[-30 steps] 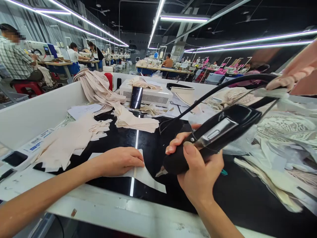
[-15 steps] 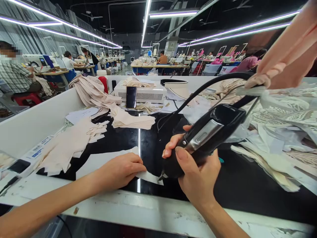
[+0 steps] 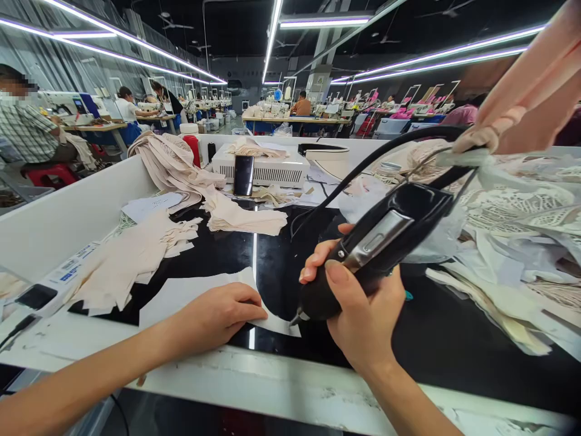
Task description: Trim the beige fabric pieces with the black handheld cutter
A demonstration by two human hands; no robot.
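My right hand (image 3: 363, 315) is closed around a black corded hand tool (image 3: 381, 242), its metal tip touching the edge of a white fabric piece (image 3: 190, 290) on the glossy black tabletop (image 3: 436, 345). The tool's black cable (image 3: 363, 166) arcs up and back to the right. My left hand (image 3: 218, 315) lies flat, palm down, on that white piece, pressing it to the table just left of the tip.
Stacks of beige cut fabric (image 3: 131, 254) lie left and behind, with a white box (image 3: 261, 169) and a dark phone (image 3: 244, 174) leaning on it. White lace pieces (image 3: 512, 212) pile up at right. Pink cloth (image 3: 531, 97) hangs at upper right. People sit at sewing tables (image 3: 104, 127) beyond.
The white piece has slid toward me and left under my left hand. The tool's tip has moved along its right edge, closer to the table's front.
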